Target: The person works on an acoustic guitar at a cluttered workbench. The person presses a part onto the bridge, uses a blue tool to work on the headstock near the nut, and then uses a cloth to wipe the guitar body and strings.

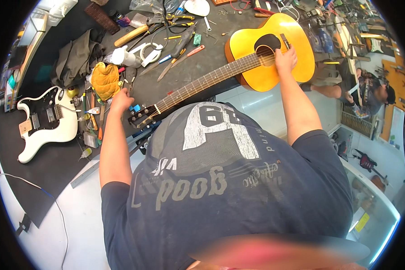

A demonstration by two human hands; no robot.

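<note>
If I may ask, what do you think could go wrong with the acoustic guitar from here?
The body of the acoustic guitar appears to overhang the near edge of the bench, so a push from the right hand might shift it. The red-handled tool lies on the neck's far side and could scratch the finish if the guitar slid that way.

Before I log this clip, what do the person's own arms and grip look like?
Short, dark navy sleeves leave the forearms bare. No glove covers the left grip or the right grip, and no watch shows. Any ring is too small to tell.
</note>
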